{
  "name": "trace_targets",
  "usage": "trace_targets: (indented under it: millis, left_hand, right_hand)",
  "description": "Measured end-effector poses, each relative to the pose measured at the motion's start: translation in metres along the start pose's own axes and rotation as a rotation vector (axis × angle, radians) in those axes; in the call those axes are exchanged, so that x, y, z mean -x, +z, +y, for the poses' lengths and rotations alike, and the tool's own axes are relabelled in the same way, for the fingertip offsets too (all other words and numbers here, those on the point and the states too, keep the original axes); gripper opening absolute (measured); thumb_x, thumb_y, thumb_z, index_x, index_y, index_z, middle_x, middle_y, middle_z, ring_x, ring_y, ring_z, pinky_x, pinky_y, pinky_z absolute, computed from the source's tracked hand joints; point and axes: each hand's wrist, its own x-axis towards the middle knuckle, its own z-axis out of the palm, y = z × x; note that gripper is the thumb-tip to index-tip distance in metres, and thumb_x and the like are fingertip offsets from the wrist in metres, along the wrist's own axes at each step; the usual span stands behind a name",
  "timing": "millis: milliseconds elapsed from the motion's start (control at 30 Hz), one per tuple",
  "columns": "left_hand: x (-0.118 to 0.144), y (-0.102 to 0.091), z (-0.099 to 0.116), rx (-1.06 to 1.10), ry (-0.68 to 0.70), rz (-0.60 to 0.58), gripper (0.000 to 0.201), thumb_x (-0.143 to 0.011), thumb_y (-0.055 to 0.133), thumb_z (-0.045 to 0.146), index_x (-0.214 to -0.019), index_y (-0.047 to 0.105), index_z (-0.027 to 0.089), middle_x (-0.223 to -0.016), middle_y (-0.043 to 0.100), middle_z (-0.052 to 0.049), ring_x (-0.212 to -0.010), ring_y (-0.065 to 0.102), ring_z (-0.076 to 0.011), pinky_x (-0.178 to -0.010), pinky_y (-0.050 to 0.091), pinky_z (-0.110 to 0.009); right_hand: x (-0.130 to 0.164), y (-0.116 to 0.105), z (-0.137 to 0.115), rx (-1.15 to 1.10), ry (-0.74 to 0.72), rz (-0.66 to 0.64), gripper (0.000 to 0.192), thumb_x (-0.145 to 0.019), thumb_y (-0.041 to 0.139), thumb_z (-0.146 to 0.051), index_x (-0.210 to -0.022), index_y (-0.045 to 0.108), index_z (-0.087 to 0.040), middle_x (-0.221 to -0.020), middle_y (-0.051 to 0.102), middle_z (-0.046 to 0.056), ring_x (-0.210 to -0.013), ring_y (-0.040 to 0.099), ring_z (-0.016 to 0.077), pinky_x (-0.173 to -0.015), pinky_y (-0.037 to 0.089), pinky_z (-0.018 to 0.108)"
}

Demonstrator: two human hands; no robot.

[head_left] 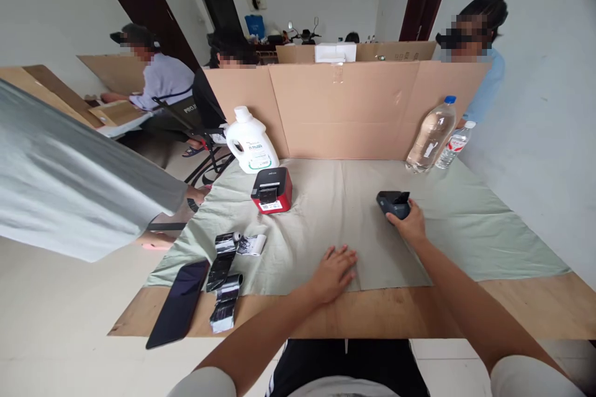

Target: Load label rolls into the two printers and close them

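My left hand [334,274] lies flat on the pale green cloth [321,217], its fingers spread and nothing in them. Farther right, my right hand [410,223] is closed around the near right side of a small dark boxy device [385,203], which looks like a portable printer with a black flap or strip at its top. The device rests on the cloth. A red and black receipt printer [284,192] stands left of centre, apart from both hands. Left of my left hand are curled black-and-white printed paper strips [225,285] and a small paper roll [251,244].
A dark tablet or large phone [179,304] overlaps the table's left front edge. Behind stand a white jug [251,142], a large clear bottle [431,136] and a smaller water bottle [455,146], before a cardboard screen [344,111]. One person stands close at left; others are beyond.
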Motion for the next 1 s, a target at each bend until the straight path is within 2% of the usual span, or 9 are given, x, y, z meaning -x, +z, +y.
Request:
trace_targets:
  millis: [67, 133, 200, 300, 467, 633, 800, 900, 1000]
  left_hand:
    - [-0.01, -0.003, -0.003, 0.119, -0.107, 0.163, 0.045, -0.097, 0.037, 0.039, -0.137, 0.049, 0.023, -0.14, 0.053, -0.008, -0.134, 0.041, -0.0222, -0.115, 0.027, -0.046]
    - [-0.018, -0.007, -0.005, 0.227, -0.148, 0.288, 0.048, -0.097, 0.033, 0.041, -0.139, 0.046, 0.02, -0.143, 0.049, -0.01, -0.135, 0.041, -0.0211, -0.114, 0.03, -0.043]
    - [-0.021, -0.01, -0.006, 0.297, -0.122, 0.35, 0.051, -0.098, 0.029, 0.043, -0.141, 0.043, 0.018, -0.149, 0.041, -0.011, -0.139, 0.036, -0.0206, -0.116, 0.028, -0.043]
    - [-0.016, -0.012, -0.008, 0.31, -0.114, 0.377, 0.053, -0.099, 0.025, 0.045, -0.141, 0.043, 0.018, -0.152, 0.037, -0.011, -0.141, 0.033, -0.0215, -0.117, 0.024, -0.045]
    - [-0.008, -0.005, -0.017, 0.352, -0.182, 0.408, 0.06, -0.098, 0.024, 0.05, -0.141, 0.042, 0.013, -0.149, 0.04, -0.013, -0.14, 0.034, -0.0226, -0.118, 0.025, -0.043]
    - [-0.011, -0.002, -0.018, 0.416, -0.202, 0.444, 0.063, -0.097, 0.025, 0.053, -0.14, 0.043, 0.011, -0.149, 0.04, -0.012, -0.14, 0.035, -0.0223, -0.119, 0.026, -0.04]
    - [-0.014, 0.004, -0.017, 0.418, -0.249, 0.462, 0.063, -0.096, 0.025, 0.055, -0.141, 0.043, 0.015, -0.15, 0.04, -0.011, -0.14, 0.035, -0.0215, -0.119, 0.027, -0.042]
    - [-0.015, 0.011, -0.016, 0.444, -0.254, 0.466, 0.064, -0.096, 0.024, 0.055, -0.145, 0.037, 0.017, -0.153, 0.034, -0.01, -0.143, 0.029, -0.0213, -0.12, 0.024, -0.042]
    - [-0.013, 0.018, -0.012, 0.486, -0.27, 0.484, 0.065, -0.096, 0.024, 0.054, -0.15, 0.028, 0.018, -0.157, 0.024, -0.008, -0.146, 0.019, -0.0206, -0.121, 0.019, -0.041]
  right_hand:
    - [0.045, 0.011, -0.017, -0.099, -0.068, -0.036, 0.093, -0.06, 0.066, -0.064, -0.133, 0.042, -0.011, -0.126, 0.054, 0.02, -0.118, 0.049, 0.036, -0.101, 0.038, 0.05]
    - [0.087, 0.022, -0.036, -0.163, -0.11, -0.061, 0.09, -0.061, 0.066, -0.066, -0.132, 0.043, -0.014, -0.125, 0.055, 0.018, -0.116, 0.051, 0.0349, -0.099, 0.04, 0.051]
    - [0.121, 0.031, -0.055, -0.193, -0.11, -0.062, 0.088, -0.063, 0.065, -0.066, -0.131, 0.044, -0.014, -0.122, 0.056, 0.018, -0.114, 0.052, 0.0352, -0.098, 0.041, 0.051]
    - [0.15, 0.038, -0.077, -0.173, -0.086, -0.034, 0.09, -0.064, 0.065, -0.067, -0.131, 0.043, -0.012, -0.12, 0.056, 0.02, -0.113, 0.051, 0.0365, -0.097, 0.042, 0.053]
    - [0.162, 0.035, -0.086, -0.128, -0.179, -0.067, 0.089, -0.067, 0.065, -0.067, -0.132, 0.042, -0.011, -0.117, 0.056, 0.02, -0.113, 0.05, 0.0358, -0.097, 0.041, 0.055]
    - [0.158, 0.024, -0.077, -0.227, -0.223, -0.178, 0.063, -0.074, 0.061, -0.063, -0.119, 0.053, -0.019, -0.113, 0.061, 0.012, -0.107, 0.055, 0.0294, -0.095, 0.043, 0.05]
    - [0.156, 0.015, -0.074, -0.321, -0.234, -0.232, 0.048, -0.083, 0.052, -0.06, -0.108, 0.059, -0.019, -0.112, 0.063, 0.011, -0.107, 0.056, 0.0268, -0.097, 0.043, 0.048]
    - [0.158, 0.013, -0.078, -0.35, -0.217, -0.243, 0.043, -0.089, 0.044, -0.056, -0.105, 0.06, -0.019, -0.106, 0.064, 0.01, -0.105, 0.057, 0.0257, -0.094, 0.045, 0.047]
    - [0.164, 0.014, -0.083, -0.336, -0.219, -0.227, 0.04, -0.088, 0.048, -0.053, -0.105, 0.06, -0.019, -0.106, 0.063, 0.011, -0.104, 0.057, 0.026, -0.091, 0.047, 0.046]
